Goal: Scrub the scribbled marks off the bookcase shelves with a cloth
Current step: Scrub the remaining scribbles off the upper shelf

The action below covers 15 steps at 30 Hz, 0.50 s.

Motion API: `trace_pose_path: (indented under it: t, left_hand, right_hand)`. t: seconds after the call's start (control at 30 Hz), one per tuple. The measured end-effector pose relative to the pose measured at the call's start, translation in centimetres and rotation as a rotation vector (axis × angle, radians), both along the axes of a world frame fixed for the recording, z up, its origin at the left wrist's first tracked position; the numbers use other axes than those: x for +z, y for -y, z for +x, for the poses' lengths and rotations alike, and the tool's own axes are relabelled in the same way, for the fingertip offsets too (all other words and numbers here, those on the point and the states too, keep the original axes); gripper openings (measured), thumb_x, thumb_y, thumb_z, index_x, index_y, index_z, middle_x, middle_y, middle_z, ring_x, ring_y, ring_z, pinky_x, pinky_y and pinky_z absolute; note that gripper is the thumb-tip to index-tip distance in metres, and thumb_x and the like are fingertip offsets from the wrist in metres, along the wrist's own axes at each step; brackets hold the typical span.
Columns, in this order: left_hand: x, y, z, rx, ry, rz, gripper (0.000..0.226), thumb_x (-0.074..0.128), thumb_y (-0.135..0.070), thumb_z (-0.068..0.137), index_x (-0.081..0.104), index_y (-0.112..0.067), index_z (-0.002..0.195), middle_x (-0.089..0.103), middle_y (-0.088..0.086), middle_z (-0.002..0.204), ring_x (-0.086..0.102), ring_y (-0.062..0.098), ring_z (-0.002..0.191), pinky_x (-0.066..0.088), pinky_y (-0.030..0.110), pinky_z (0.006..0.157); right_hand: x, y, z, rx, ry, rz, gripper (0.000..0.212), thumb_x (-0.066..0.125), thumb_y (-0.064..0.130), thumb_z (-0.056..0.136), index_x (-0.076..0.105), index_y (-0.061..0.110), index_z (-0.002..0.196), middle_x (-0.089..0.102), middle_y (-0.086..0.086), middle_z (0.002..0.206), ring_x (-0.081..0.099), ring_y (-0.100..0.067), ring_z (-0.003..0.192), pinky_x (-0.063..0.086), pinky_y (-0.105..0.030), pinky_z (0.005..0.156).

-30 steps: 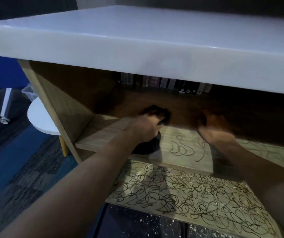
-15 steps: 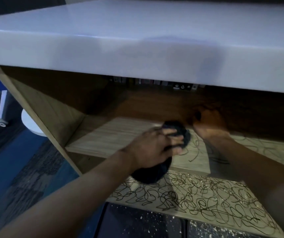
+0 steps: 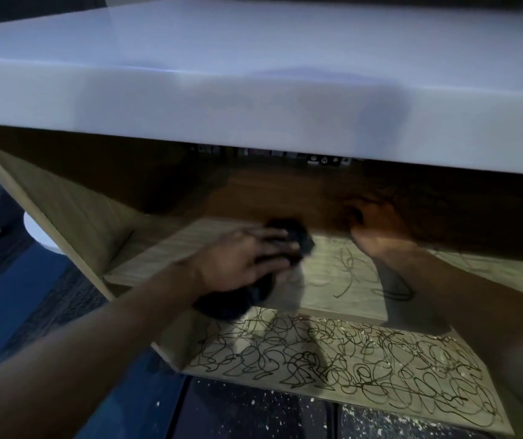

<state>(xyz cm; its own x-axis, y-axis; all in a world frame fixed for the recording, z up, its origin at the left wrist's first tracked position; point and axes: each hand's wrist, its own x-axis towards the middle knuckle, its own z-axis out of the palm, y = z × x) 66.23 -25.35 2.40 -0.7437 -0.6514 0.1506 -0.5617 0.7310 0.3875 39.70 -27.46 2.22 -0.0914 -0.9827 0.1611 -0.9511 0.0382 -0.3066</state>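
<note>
Cloth (image 3: pixel 295 237) is gripped by the left hand (image 3: pixel 244 258) at frame centre; scribbles (image 3: pixel 345 267) lie just to its right, nearer this hand; right hand (image 3: pixel 377 229) curled, its grip unclear

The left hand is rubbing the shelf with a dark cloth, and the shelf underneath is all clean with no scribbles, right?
Not quite. The left hand does hold the dark cloth on the upper shelf, but the head view shows the lower shelf thick with black scribbles.

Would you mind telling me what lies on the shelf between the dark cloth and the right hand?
In the head view, only loose black scribbles on bare wood shelf separate the dark cloth from the right hand.
</note>
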Motion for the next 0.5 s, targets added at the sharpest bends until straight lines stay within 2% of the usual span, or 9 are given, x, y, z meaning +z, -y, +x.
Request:
trace_pose_path:
  t: [0.07,0.1,0.2,0.27,0.3,0.43,0.5]
  left_hand:
    - [0.6,2.0,-1.3,0.219,0.041,0.03,0.043,0.042,-0.049,0.096,0.055,-0.032,0.133,0.056,0.002,0.136,0.053,0.023,0.123,0.039,0.027,0.102]
    - [0.3,1.5,-2.8,0.211,0.063,-0.01,0.041,0.041,-0.048,0.097,0.054,-0.033,0.133,0.056,0.002,0.136,0.054,0.024,0.122,0.04,0.029,0.102]
    - [-0.7,-3.9,-5.2,-0.144,-0.004,-0.101,0.045,0.036,-0.048,0.097,0.055,-0.028,0.133,0.05,-0.006,0.142,0.037,0.013,0.137,0.029,0.038,0.114]
    - [-1.1,-3.8,-3.6,-0.263,0.002,-0.086,0.045,0.037,-0.047,0.097,0.057,-0.025,0.131,0.05,-0.009,0.142,0.031,0.008,0.14,0.028,0.039,0.115]
    - [-1.0,-2.5,-3.0,-0.246,-0.017,-0.097,0.045,0.037,-0.047,0.097,0.058,-0.025,0.13,0.052,-0.008,0.14,0.033,0.008,0.139,0.031,0.037,0.114]
    - [-0.5,1.8,-3.3,0.121,0.01,-0.013,0.046,0.038,-0.054,0.095,0.056,-0.033,0.132,0.054,-0.001,0.138,0.052,0.021,0.125,0.04,0.035,0.105]
    - [-0.7,-0.5,-4.6,0.005,-0.014,-0.068,0.047,0.036,-0.052,0.095,0.056,-0.03,0.132,0.051,-0.003,0.141,0.046,0.016,0.13,0.038,0.038,0.108]
  right_hand:
    - [0.0,0.1,-0.1,0.009,0.01,-0.015,0.033,0.051,0.019,0.087,0.064,0.023,0.116,0.06,-0.01,0.126,0.054,-0.033,0.116,0.042,-0.039,0.102]
    - [0.0,0.1,-0.2,0.002,0.011,-0.023,0.032,0.05,0.019,0.086,0.064,0.022,0.115,0.061,-0.01,0.125,0.055,-0.033,0.115,0.043,-0.04,0.101]
    - [0.2,0.0,-0.1,0.017,0.03,-0.033,0.034,0.05,0.015,0.085,0.063,0.02,0.116,0.059,-0.009,0.127,0.053,-0.033,0.116,0.041,-0.04,0.103]
    - [0.1,-0.1,-0.2,0.027,0.04,-0.03,0.035,0.05,0.015,0.086,0.063,0.021,0.119,0.057,-0.008,0.129,0.051,-0.033,0.119,0.04,-0.041,0.104]
    - [0.0,-0.1,-0.1,0.024,0.027,-0.037,0.035,0.05,0.016,0.086,0.063,0.021,0.118,0.057,-0.009,0.128,0.051,-0.034,0.118,0.04,-0.041,0.104]
    - [-0.2,-0.2,0.2,-0.001,-0.006,-0.041,0.033,0.049,0.018,0.088,0.062,0.02,0.119,0.056,-0.01,0.129,0.051,-0.035,0.118,0.041,-0.041,0.102]
    - [-0.1,-0.2,0.1,-0.011,0.004,-0.046,0.032,0.05,0.017,0.087,0.063,0.017,0.116,0.056,-0.011,0.128,0.052,-0.035,0.115,0.042,-0.04,0.1]
